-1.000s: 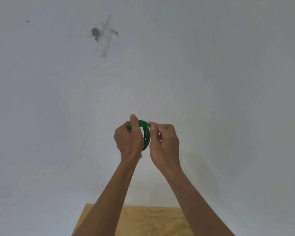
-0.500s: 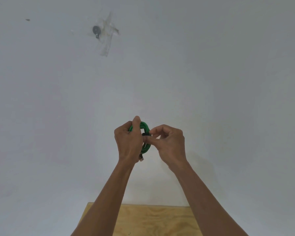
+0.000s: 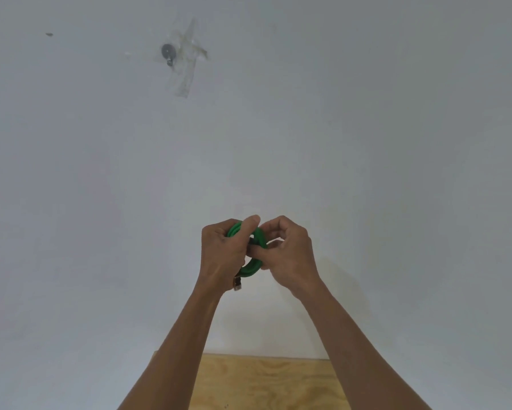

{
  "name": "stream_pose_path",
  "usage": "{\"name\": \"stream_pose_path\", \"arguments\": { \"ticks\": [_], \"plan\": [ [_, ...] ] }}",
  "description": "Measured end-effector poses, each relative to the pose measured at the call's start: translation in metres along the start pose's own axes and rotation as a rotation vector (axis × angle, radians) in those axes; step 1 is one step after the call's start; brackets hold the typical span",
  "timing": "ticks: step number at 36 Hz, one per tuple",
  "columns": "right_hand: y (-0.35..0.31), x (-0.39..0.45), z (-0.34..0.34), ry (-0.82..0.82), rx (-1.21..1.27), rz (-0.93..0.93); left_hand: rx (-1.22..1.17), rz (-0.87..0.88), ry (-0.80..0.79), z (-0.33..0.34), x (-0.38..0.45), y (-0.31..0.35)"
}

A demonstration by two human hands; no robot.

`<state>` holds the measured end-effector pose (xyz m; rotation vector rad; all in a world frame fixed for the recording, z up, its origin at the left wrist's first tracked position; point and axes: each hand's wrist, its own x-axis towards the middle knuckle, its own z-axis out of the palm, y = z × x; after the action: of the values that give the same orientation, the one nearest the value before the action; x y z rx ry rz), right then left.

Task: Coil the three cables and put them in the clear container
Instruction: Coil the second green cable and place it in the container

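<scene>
Both hands, left hand (image 3: 223,255) and right hand (image 3: 290,255), grip a coiled green cable (image 3: 250,269) before a white wall (image 3: 396,143). Taped hardware (image 3: 169,52) sits high up. The counter (image 3: 263,383) is cut off below.

Both forearms were bare to the frame's edge, with no sleeves in view. The left hand (image 3: 223,255) and right hand (image 3: 290,255) wore nothing: bare fingers (image 3: 250,223), bare wrists.

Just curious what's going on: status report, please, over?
Both hands, left and right, shut on green cable, coiled, held up before the white wall. Connector end dangles below. Container not in view. Nothing in the way.
</scene>
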<state>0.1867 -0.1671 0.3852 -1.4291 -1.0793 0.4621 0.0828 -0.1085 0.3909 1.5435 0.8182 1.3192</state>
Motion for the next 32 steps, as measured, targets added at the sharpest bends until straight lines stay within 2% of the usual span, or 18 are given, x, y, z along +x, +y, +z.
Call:
{"name": "stream_pose_path", "arguments": {
  "ticks": [10, 14, 20, 25, 29, 32],
  "plan": [
    [0.019, 0.004, 0.016, 0.168, -0.15, -0.049, 0.074, 0.062, -0.129, 0.005, -0.002, -0.005],
    [0.021, 0.005, 0.01, -0.016, -0.068, -0.01, 0.041, 0.062, -0.17, 0.001, -0.001, -0.01],
    [0.026, 0.007, -0.001, -0.195, -0.042, -0.103, 0.043, 0.076, -0.228, -0.006, 0.004, -0.017],
    [0.033, 0.006, -0.008, -0.174, -0.193, -0.14, 0.03, 0.063, -0.271, -0.011, 0.002, -0.022],
    [0.042, -0.003, -0.003, -0.077, -0.151, -0.176, 0.04, 0.069, -0.259, -0.01, -0.001, -0.022],
    [0.047, -0.008, -0.004, -0.098, -0.114, -0.169, 0.066, 0.049, -0.251, -0.012, -0.003, -0.028]
  ]
}}
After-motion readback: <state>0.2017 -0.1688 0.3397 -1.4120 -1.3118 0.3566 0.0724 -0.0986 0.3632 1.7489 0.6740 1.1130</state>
